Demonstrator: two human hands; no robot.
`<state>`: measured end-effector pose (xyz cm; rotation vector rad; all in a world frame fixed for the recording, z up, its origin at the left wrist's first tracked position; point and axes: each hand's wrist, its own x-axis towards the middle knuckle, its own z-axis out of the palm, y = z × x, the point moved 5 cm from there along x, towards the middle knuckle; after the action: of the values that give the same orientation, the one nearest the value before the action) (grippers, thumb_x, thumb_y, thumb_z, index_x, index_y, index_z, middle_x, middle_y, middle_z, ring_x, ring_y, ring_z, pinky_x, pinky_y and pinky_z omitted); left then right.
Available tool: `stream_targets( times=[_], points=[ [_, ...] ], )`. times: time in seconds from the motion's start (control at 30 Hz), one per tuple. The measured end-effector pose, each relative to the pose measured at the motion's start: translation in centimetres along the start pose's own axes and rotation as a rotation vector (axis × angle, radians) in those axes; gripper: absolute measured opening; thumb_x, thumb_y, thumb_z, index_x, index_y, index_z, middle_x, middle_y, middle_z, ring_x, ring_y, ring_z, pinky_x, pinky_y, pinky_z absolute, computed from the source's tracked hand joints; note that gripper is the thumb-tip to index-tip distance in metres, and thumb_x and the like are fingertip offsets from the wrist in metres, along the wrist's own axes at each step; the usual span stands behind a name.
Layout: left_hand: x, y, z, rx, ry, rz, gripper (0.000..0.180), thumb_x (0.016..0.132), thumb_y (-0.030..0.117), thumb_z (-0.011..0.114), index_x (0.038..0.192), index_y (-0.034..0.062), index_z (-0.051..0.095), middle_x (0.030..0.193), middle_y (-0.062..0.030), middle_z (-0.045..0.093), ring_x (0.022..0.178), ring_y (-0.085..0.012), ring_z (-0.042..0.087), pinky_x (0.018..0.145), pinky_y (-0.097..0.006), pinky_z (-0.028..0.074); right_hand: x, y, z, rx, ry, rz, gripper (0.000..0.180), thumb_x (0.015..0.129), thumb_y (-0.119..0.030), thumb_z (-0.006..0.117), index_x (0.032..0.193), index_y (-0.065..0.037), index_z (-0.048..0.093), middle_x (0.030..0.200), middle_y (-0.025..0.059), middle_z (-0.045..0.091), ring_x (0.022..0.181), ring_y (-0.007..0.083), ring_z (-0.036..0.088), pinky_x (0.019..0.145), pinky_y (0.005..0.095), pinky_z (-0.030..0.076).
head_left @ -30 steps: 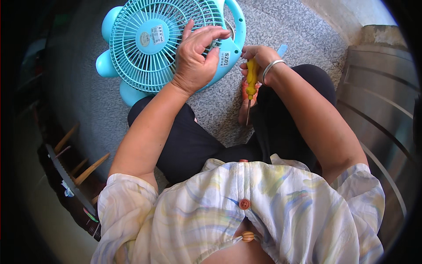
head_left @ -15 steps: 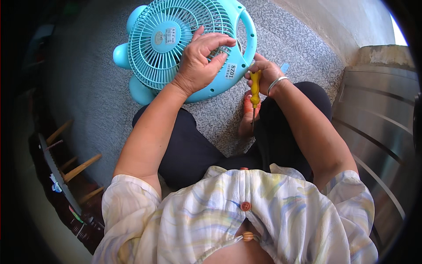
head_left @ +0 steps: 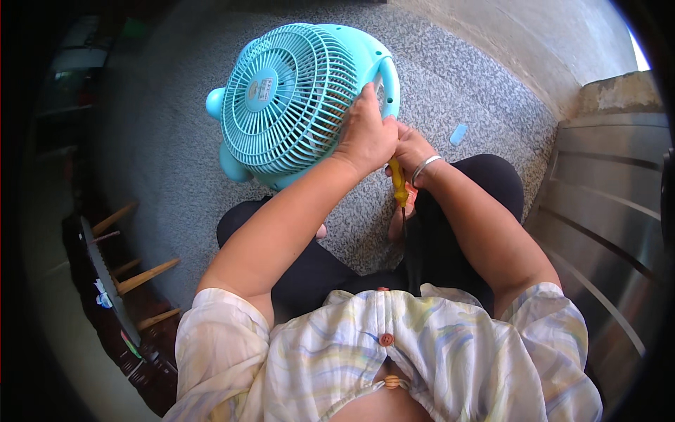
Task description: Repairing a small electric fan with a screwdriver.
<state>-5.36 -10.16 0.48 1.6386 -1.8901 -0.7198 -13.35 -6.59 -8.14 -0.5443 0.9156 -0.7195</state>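
Observation:
A turquoise plastic fan (head_left: pixel 355 46) with a round slatted grille (head_left: pixel 302 91) stands tilted on the speckled floor before me. My left hand (head_left: pixel 367 137) is closed around its near right edge, next to the loop handle (head_left: pixel 391 84). Close against it, my right hand (head_left: pixel 413 149) holds a screwdriver (head_left: pixel 399 184) by its yellow grip, the metal shaft pointing down toward my lap. The fingertips of the right hand meet the left hand at the lower end of the handle; what else they touch there is hidden.
A small light-blue flat piece (head_left: pixel 458 134) lies on the floor right of the fan. My bent legs (head_left: pixel 485 183) are on either side. Metal panels (head_left: pixel 605 190) stand at the right, and a dark stool with wooden legs (head_left: pixel 148 276) is at the left.
My left hand has moved from above the grille to the fan's right edge. The fan has tilted and shifted nearer. My right hand, still with the screwdriver, has come beside the left hand.

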Motion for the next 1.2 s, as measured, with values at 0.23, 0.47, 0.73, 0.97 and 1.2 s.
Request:
stream_targets(
  times=[0.23,0.47,0.73,0.97,1.2],
  points=[
    [2.6,-1.9,-0.1,-0.158,-0.343,-0.434,0.033,0.082,0.014,0.063,0.103,-0.0101,0.054,0.086,-0.0132,0.061,0.071,-0.0152,0.060,0.058,-0.028,0.050,-1.5,-1.6,2.1,-0.197,-0.138,-0.114,0.026,0.076,-0.015,0.072,0.094,-0.003,0.057,0.071,0.0042,0.059,0.051,0.0110,0.056,0.041,0.0214,0.042],
    [4.4,0.8,-19.1,-0.418,-0.118,-0.431,0.027,0.092,0.017,0.051,0.105,-0.0060,0.055,0.085,-0.0082,0.062,0.069,-0.0095,0.059,0.061,-0.022,0.051,-1.3,-2.4,1.7,-0.142,-0.191,-0.086,0.021,0.077,-0.009,0.069,0.091,0.000,0.055,0.070,0.0032,0.056,0.050,0.0101,0.053,0.040,0.0230,0.041],
    [1.6,-9.9,-35.0,-0.307,0.215,-0.472,0.015,0.080,0.013,0.068,0.087,0.0016,0.061,0.067,0.0001,0.058,0.053,-0.0035,0.049,0.048,-0.016,0.042,-1.5,-1.8,1.7,-0.144,-0.182,-0.056,0.014,0.078,-0.006,0.066,0.086,-0.001,0.055,0.068,0.0024,0.053,0.048,0.0093,0.050,0.039,0.0222,0.039],
    [-1.2,-17.5,-38.6,-0.213,0.375,-0.556,0.012,0.083,0.012,0.065,0.083,0.0015,0.061,0.067,-0.0007,0.057,0.052,-0.0037,0.048,0.048,-0.017,0.041,0.1,-1.6,2.1,-0.152,-0.115,0.006,0.012,0.079,-0.005,0.065,0.086,-0.002,0.055,0.069,0.0021,0.054,0.048,0.0092,0.051,0.040,0.0222,0.041],
    [-3.3,-25.4,-36.4,-0.063,0.458,-0.674,0.019,0.082,0.017,0.065,0.084,-0.0017,0.063,0.071,-0.0044,0.060,0.060,-0.0077,0.052,0.054,-0.023,0.044,1.4,-0.9,3.3,-0.237,-0.102,0.069,0.012,0.080,-0.006,0.064,0.087,-0.002,0.056,0.069,0.0022,0.055,0.050,0.0092,0.052,0.041,0.0221,0.042]
  ],
)
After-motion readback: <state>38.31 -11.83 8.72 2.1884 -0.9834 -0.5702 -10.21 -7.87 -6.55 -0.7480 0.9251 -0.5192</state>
